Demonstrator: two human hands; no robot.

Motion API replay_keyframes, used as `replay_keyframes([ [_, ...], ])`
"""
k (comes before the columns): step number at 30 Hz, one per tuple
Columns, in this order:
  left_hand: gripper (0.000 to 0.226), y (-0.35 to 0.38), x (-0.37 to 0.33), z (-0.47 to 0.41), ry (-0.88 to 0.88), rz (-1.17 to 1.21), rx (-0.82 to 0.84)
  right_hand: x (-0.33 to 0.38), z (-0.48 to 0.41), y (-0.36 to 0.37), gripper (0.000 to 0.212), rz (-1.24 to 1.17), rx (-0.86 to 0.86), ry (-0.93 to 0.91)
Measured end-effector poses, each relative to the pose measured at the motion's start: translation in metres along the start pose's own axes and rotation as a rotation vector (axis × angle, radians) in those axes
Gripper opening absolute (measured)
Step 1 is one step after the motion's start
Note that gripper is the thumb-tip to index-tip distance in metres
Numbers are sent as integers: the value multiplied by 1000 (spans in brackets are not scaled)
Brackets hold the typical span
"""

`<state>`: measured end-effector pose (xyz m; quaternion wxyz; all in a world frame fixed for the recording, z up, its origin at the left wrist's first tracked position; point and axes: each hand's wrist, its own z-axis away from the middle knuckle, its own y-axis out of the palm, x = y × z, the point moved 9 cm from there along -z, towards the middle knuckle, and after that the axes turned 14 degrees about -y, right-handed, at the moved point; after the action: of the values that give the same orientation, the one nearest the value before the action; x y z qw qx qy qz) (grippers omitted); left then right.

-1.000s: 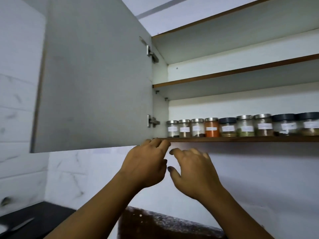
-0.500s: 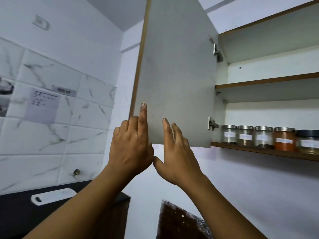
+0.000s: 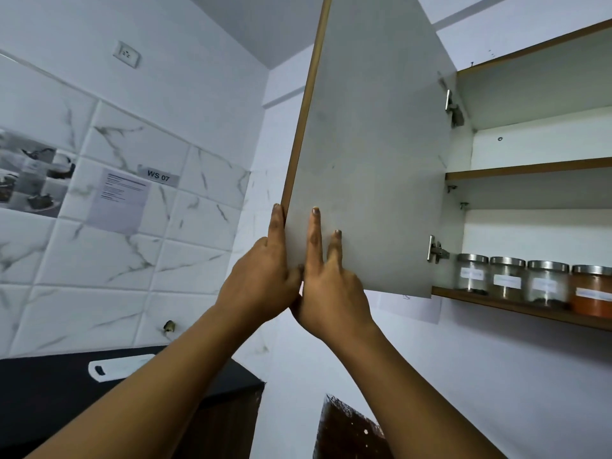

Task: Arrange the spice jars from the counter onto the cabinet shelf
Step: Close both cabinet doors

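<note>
Several glass spice jars (image 3: pixel 508 278) with metal lids stand in a row on the lowest cabinet shelf (image 3: pixel 516 310) at the right; the rightmost visible jar (image 3: pixel 592 294) holds orange powder. The grey cabinet door (image 3: pixel 367 144) hangs open, seen from its inner face. My left hand (image 3: pixel 261 276) grips the door's lower free corner, its fingers wrapped round the wood-trimmed edge. My right hand (image 3: pixel 326 276) lies flat against the inner face beside it, two fingers stretched upward. Both hands touch each other at the corner.
A marble-tiled wall with a taped paper sheet (image 3: pixel 121 200) and a "WS 07" label (image 3: pixel 158 176) fills the left. Below lies a dark counter (image 3: pixel 39 399) with a white object (image 3: pixel 119 366) on it. An empty upper shelf (image 3: pixel 530 167) sits above the jars.
My view swung left, so the jars slid to the right edge. Both hands left the shelf front, rose to the door's lower corner and took hold of it.
</note>
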<state>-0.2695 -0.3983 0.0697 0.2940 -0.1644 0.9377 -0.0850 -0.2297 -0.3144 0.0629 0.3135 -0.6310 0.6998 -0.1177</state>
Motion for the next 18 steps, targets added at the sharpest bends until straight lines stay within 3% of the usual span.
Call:
replay_keyframes([
  [7,93,-10,-51,17,246,22,-22,-9,28,-42,120,-23,-140,-65],
  [18,89,19,-171,82,693,438,61,-50,104,-149,105,-152,-205,-188],
])
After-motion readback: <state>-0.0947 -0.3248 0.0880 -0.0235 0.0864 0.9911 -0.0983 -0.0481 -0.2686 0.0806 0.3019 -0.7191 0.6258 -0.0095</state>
